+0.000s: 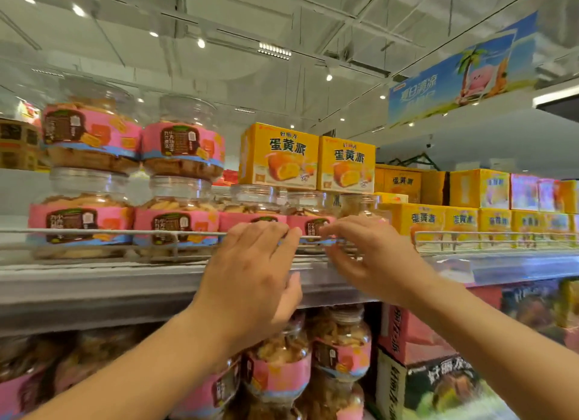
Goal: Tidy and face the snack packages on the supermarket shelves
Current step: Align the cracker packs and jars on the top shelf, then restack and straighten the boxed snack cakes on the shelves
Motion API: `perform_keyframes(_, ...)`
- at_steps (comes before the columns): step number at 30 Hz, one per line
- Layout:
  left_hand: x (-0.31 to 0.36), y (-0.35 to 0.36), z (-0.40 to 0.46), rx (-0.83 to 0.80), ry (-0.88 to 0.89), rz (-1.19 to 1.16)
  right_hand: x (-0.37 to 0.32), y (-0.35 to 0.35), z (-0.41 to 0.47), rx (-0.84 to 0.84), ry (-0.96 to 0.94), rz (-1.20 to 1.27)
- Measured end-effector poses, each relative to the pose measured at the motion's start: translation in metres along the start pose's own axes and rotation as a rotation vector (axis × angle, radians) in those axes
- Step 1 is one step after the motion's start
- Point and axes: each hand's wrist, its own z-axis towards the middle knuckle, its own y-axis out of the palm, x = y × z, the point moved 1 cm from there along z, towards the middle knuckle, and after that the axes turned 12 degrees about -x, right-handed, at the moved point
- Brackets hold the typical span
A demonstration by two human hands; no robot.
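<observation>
Reaching up from the head view, both hands meet at the top shelf's wire rail (119,232), in front of the pink-label jars. The left hand (250,272) has its fingers bent over the rail, fingertips by one jar (252,219); the thumb hangs below against the shelf edge (94,278). The right hand (366,256) lies just beside it, fingers curved toward the next jar (308,220). Motion blur smears the right fingertips, so I cannot tell whether either hand actually grips a jar, holds the rail, or only touches it.

My judgement is that the tidying is partly done. To the left, stacked jars (91,181) stand in two neat tiers with labels mostly turned outward. Two yellow boxes (308,159) sit on top of the middle jars, faces forward. The two jars at the hands sit lower behind the rail and seem the ones being squared up. More yellow boxes (463,222) fill the shelf to the right in an uneven, stepped stack that probably wants attention.

Much is hard to read. The hands cover the lower halves of both middle jars. Jars on the lower shelf (341,350) are half hidden by the forearms and dim. The far-right boxes blur out, and the frame's edge cuts off the leftmost packages.
</observation>
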Motion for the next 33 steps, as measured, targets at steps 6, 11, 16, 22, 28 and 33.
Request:
perform_keyframes(6,0.039,0.015,0.026,0.046,-0.172,0.022,0.030,0.007,-0.016,-0.020,-0.178,0.022)
perform_keyframes(11,0.044,0.014,0.032,0.100,-0.245,0.004,0.038,0.015,-0.018,0.026,-0.220,0.070)
perform_keyframes(16,0.050,0.013,0.035,0.074,-0.300,-0.036,0.039,0.023,-0.014,0.064,-0.197,0.076)
perform_keyframes(22,0.028,-0.016,0.057,0.064,-0.156,0.030,0.063,-0.014,0.006,0.091,-0.208,0.234)
perform_keyframes(28,-0.028,-0.065,0.144,-0.184,-0.319,0.281,0.109,-0.063,0.079,0.098,0.003,-0.079)
perform_keyframes(33,-0.047,-0.058,0.156,-0.365,-0.433,0.328,0.119,-0.056,0.106,-0.080,0.102,0.057)
